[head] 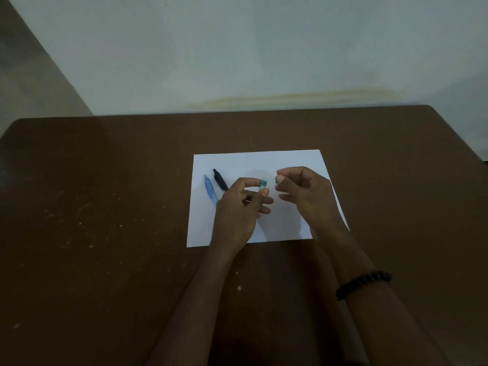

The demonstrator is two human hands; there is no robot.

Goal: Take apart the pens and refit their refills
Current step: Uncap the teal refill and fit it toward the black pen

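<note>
A white sheet of paper [287, 161] lies on the brown table. On its left part rest a blue pen [210, 191] and a black pen [219, 179], side by side and slanted. My left hand [237, 210] pinches a teal pen barrel [263, 184] between thumb and fingertips; most of the barrel is hidden by the fingers. My right hand [303, 194] is a short gap to its right, its thumb and forefinger pinched on a small dark green piece [276, 180], too small to identify.
The dark brown table [105, 207] carries pale specks on its left half. A pale wall rises behind the far edge. A black bead bracelet [363, 283] sits on my right wrist.
</note>
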